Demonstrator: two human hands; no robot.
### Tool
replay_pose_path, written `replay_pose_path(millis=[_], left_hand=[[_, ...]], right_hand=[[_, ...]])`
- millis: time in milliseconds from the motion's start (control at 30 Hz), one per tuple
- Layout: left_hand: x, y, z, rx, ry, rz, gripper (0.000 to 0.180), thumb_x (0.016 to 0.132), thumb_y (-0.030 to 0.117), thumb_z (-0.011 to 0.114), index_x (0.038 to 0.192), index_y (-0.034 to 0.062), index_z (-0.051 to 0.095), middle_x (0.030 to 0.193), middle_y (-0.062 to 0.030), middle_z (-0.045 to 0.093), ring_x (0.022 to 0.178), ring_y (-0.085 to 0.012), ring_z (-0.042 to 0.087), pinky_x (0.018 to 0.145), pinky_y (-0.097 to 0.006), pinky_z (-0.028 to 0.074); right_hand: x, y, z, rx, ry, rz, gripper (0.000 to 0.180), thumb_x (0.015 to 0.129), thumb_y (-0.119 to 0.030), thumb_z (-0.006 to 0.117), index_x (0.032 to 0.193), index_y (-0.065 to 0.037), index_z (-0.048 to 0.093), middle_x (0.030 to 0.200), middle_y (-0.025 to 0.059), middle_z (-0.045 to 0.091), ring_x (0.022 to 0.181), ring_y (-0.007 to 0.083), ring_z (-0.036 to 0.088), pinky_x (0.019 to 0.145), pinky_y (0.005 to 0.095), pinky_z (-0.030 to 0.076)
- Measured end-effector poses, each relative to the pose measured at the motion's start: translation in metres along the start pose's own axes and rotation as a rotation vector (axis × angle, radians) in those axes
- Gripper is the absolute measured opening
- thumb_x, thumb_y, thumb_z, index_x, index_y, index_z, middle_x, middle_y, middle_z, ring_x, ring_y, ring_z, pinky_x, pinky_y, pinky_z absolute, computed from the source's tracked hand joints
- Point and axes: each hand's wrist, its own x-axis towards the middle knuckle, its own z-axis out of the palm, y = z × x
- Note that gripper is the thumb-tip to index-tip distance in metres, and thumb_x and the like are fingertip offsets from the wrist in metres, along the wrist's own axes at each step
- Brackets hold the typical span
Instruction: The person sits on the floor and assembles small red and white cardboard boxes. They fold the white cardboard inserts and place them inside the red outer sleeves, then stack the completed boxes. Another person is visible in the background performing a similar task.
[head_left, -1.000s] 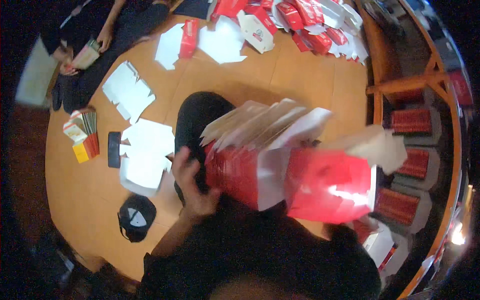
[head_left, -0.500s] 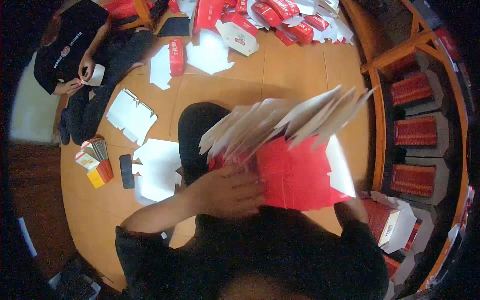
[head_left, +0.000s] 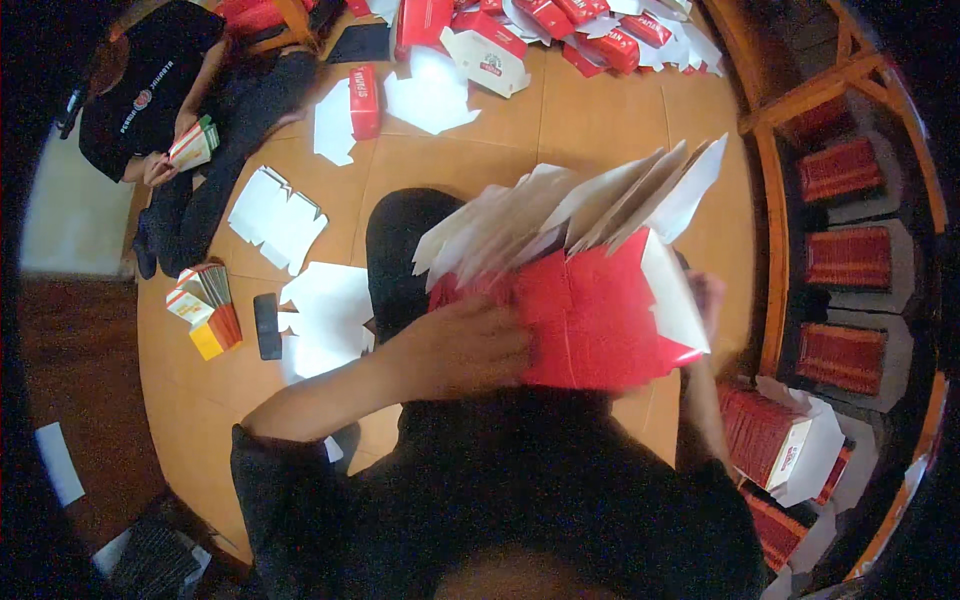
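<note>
A thick row of red folded cardboard cartons [head_left: 600, 320] rests upright on my lap, its white and brown flaps fanning out at the far side. My left hand [head_left: 475, 345] lies against the near left part of the row, fingers curved onto the red card and slightly blurred. At the right end, a white-sided carton [head_left: 675, 300] stands out from the others. My right hand [head_left: 708, 300] is just beside that carton's outer edge; it is smeared by motion and partly hidden, so its grip is unclear.
Flat white carton sheets [head_left: 325, 315] and a dark phone [head_left: 268, 326] lie to my left, near a yellow-and-red box [head_left: 218, 332]. A person [head_left: 165, 100] sits far left holding a small card piece. Red cartons [head_left: 610, 45] pile up at the back. Wooden shelving [head_left: 770, 240] with packed cartons stands right.
My right hand has come up from below to the right edge of the row. The row has tilted slightly, and the view has shifted. The other person's hands now hold a different-looking card piece.
</note>
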Motion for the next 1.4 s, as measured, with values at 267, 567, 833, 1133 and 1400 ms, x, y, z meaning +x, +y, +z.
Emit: replay_pose_path(millis=[267,567,833,1133,1400], left_hand=[[0.021,-0.019,-0.009,-0.223,-0.102,-0.110,0.024,0.080,0.026,0.070,0.103,0.0175,0.067,0.112,-0.0025,0.061,0.118,-0.0276,0.053,0.103,-0.046,0.039],[0.024,-0.029,-0.012,-0.394,-0.027,-0.165,0.025,0.072,0.022,0.077,0.097,0.0168,0.072,0.109,-0.0044,0.062,0.117,-0.0322,0.051,0.108,-0.047,0.037],[0.026,-0.036,-0.007,-0.464,0.028,-0.143,0.021,0.072,0.019,0.077,0.091,0.0157,0.073,0.107,-0.0043,0.062,0.115,-0.0314,0.050,0.110,-0.049,0.035],[0.027,-0.025,-0.005,-0.369,0.001,-0.180,0.019,0.075,0.021,0.073,0.093,0.0167,0.071,0.111,-0.0033,0.061,0.120,-0.0310,0.048,0.107,-0.048,0.035],[0.023,-0.012,-0.001,-0.192,-0.079,-0.142,0.020,0.081,0.023,0.062,0.099,0.0167,0.067,0.112,-0.0017,0.058,0.118,-0.0265,0.050,0.099,-0.045,0.040]], right_hand=[[-0.047,-0.110,0.085,-0.794,-0.647,-1.148,0.078,0.068,-0.052,0.085,0.129,-0.011,0.058,0.146,0.0261,0.041,0.133,0.0458,0.045,0.111,0.0559,0.035],[-0.047,-0.111,0.109,-0.927,-0.623,-1.106,0.055,0.058,-0.026,0.090,0.109,-0.014,0.073,0.143,0.0261,0.047,0.133,0.0460,0.046,0.108,0.0521,0.041],[-0.043,-0.111,0.110,-0.933,-0.593,-1.129,0.048,0.059,-0.023,0.088,0.104,-0.014,0.073,0.141,0.0243,0.049,0.130,0.0461,0.049,0.102,0.0501,0.048],[-0.062,-0.112,0.110,-1.088,-0.714,-1.199,0.045,0.062,-0.030,0.087,0.103,-0.017,0.072,0.134,0.0136,0.055,0.124,0.0428,0.051,0.097,0.0518,0.048],[-0.059,-0.172,0.158,-1.488,-1.051,-0.899,0.064,0.066,-0.043,0.080,0.124,-0.018,0.068,0.139,0.0121,0.052,0.121,0.0431,0.049,0.097,0.0524,0.044]])
